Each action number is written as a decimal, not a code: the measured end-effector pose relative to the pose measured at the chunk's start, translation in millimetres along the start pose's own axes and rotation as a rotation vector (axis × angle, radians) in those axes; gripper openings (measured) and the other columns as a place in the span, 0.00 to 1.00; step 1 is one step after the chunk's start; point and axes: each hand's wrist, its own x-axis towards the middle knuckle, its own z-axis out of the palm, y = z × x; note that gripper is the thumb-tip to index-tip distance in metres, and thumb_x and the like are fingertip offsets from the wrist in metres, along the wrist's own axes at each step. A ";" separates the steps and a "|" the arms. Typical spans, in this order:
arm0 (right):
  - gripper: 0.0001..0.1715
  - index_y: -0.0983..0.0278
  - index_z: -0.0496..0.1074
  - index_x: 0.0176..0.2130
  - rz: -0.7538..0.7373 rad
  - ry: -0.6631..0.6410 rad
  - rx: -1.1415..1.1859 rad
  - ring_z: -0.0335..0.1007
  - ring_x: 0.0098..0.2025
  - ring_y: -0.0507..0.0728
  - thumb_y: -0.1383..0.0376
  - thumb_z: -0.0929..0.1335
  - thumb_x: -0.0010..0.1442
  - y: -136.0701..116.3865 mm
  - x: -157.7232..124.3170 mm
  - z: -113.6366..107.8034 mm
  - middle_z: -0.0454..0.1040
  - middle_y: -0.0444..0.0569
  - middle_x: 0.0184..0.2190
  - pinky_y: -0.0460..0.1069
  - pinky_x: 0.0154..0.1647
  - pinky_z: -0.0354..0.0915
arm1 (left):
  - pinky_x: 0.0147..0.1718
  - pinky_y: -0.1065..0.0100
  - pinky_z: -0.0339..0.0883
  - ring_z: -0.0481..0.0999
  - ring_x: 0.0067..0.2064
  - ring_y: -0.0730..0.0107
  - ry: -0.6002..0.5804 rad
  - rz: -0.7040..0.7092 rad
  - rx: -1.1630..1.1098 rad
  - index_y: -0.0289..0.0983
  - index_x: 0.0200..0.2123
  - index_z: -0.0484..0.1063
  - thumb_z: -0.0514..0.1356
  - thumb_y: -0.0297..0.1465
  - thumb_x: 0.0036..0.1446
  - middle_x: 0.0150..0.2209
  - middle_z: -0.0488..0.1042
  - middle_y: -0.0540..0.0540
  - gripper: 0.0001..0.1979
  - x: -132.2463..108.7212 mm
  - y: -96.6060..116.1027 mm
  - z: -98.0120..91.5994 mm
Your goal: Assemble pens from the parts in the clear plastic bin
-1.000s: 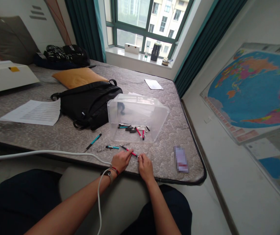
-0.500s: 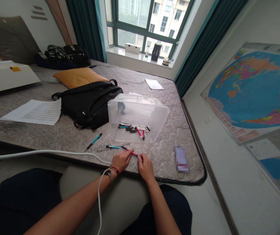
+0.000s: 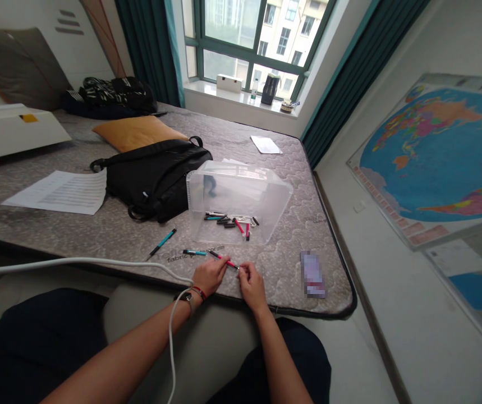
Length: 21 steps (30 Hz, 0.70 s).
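My left hand (image 3: 210, 276) is closed on a red and black pen (image 3: 232, 264) just above the mattress edge. At the pen's right end, the fingers of my right hand (image 3: 252, 285) are pinched together; whether something small is between them is too fine to make out. To the left lie a teal and black pen piece (image 3: 194, 252) and a longer teal and black pen (image 3: 163, 243). Behind my hands a clear plastic bin (image 3: 280, 196) rests on its side, its opening towards me. Inside it are several black caps, red pieces (image 3: 248, 231) and metallic parts.
A white cable (image 3: 97, 260) runs across from the left and over my left wrist. The phone (image 3: 312, 274) lies right of my hands. Further back are a black backpack (image 3: 152, 179), a printed sheet (image 3: 62, 193) and an orange cushion (image 3: 139, 132). A world map (image 3: 438, 157) covers the right wall.
My right hand has shifted very slightly right, and its fingers have opened a little at the pen's end. My left hand keeps its hold on the pen.
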 end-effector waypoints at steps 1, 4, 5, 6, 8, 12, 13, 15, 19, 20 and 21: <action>0.14 0.62 0.71 0.41 -0.005 -0.005 0.008 0.73 0.30 0.55 0.56 0.61 0.65 -0.1 0.1 -0.5 0.77 0.46 0.29 0.47 0.34 0.64 | 0.34 0.69 0.66 0.75 0.35 0.65 -0.001 -0.003 -0.004 0.47 0.56 0.71 0.44 0.41 0.69 0.34 0.77 0.43 0.22 0.0 -0.1 0.0; 0.16 0.62 0.73 0.40 -0.025 -0.031 0.042 0.74 0.31 0.55 0.56 0.62 0.65 0.9 0.5 -1.4 0.78 0.47 0.30 0.48 0.35 0.66 | 0.35 0.70 0.66 0.75 0.35 0.65 -0.004 -0.005 -0.010 0.46 0.56 0.71 0.44 0.41 0.69 0.34 0.77 0.43 0.22 0.1 -0.2 -0.2; 0.17 0.62 0.74 0.40 -0.019 -0.046 0.070 0.74 0.31 0.55 0.55 0.61 0.66 1.9 0.8 -1.5 0.78 0.47 0.30 0.48 0.34 0.67 | 0.35 0.70 0.66 0.75 0.35 0.65 -0.006 -0.003 -0.008 0.46 0.56 0.71 0.44 0.40 0.69 0.34 0.77 0.44 0.22 0.1 -0.3 -0.3; 0.18 0.62 0.75 0.42 -0.006 -0.065 0.104 0.73 0.30 0.55 0.55 0.61 0.66 3.2 1.2 -1.4 0.79 0.48 0.31 0.48 0.33 0.67 | 0.35 0.70 0.66 0.75 0.35 0.65 -0.008 -0.001 -0.005 0.46 0.56 0.71 0.44 0.40 0.69 0.34 0.76 0.44 0.22 0.1 -0.4 -0.5; 0.20 0.62 0.75 0.44 0.024 -0.110 0.171 0.73 0.28 0.55 0.54 0.61 0.66 6.3 2.2 -0.9 0.80 0.49 0.33 0.48 0.30 0.68 | 0.35 0.69 0.66 0.75 0.36 0.65 -0.010 0.003 -0.002 0.46 0.57 0.71 0.44 0.40 0.69 0.35 0.77 0.43 0.21 0.2 -0.8 -0.7; 0.22 0.62 0.77 0.45 0.038 -0.151 0.243 0.73 0.30 0.56 0.52 0.62 0.65 12.0 3.5 0.9 0.80 0.50 0.35 0.48 0.30 0.70 | 0.36 0.68 0.66 0.76 0.38 0.64 -0.025 0.025 -0.022 0.46 0.58 0.70 0.45 0.38 0.69 0.37 0.78 0.43 0.21 0.3 -2.1 -1.0; 0.21 0.62 0.77 0.45 0.035 -0.149 0.244 0.73 0.30 0.56 0.52 0.63 0.65 13.0 3.6 1.4 0.80 0.50 0.36 0.49 0.30 0.70 | 0.37 0.68 0.67 0.76 0.39 0.64 -0.031 0.031 -0.030 0.45 0.58 0.69 0.45 0.38 0.69 0.38 0.78 0.43 0.21 0.3 -2.5 -1.0; 0.21 0.61 0.78 0.44 0.029 -0.130 0.237 0.73 0.29 0.56 0.52 0.63 0.64 14.5 3.5 2.3 0.79 0.50 0.35 0.49 0.29 0.70 | 0.38 0.68 0.67 0.76 0.40 0.64 -0.040 0.038 -0.043 0.44 0.58 0.69 0.45 0.37 0.69 0.39 0.79 0.43 0.21 0.4 -3.1 -0.9; 0.19 0.61 0.78 0.43 0.024 -0.103 0.209 0.72 0.27 0.55 0.54 0.64 0.64 16.0 3.1 3.3 0.79 0.49 0.33 0.49 0.29 0.69 | 0.40 0.68 0.67 0.76 0.41 0.64 -0.052 0.038 -0.040 0.44 0.58 0.69 0.46 0.35 0.68 0.39 0.79 0.42 0.21 0.4 -4.0 -0.3; 0.19 0.61 0.78 0.43 0.025 -0.099 0.199 0.72 0.27 0.55 0.54 0.64 0.64 16.2 3.1 3.4 0.79 0.49 0.33 0.49 0.30 0.69 | 0.40 0.67 0.67 0.76 0.41 0.64 -0.054 0.038 -0.038 0.44 0.59 0.69 0.46 0.35 0.68 0.39 0.79 0.42 0.21 0.4 -4.2 -0.1; 0.18 0.61 0.78 0.43 0.028 -0.099 0.188 0.72 0.26 0.55 0.54 0.64 0.64 16.1 3.1 3.3 0.79 0.49 0.33 0.49 0.30 0.69 | 0.40 0.67 0.67 0.76 0.41 0.64 -0.056 0.040 -0.037 0.44 0.59 0.69 0.46 0.35 0.68 0.39 0.78 0.42 0.21 0.4 -4.4 0.1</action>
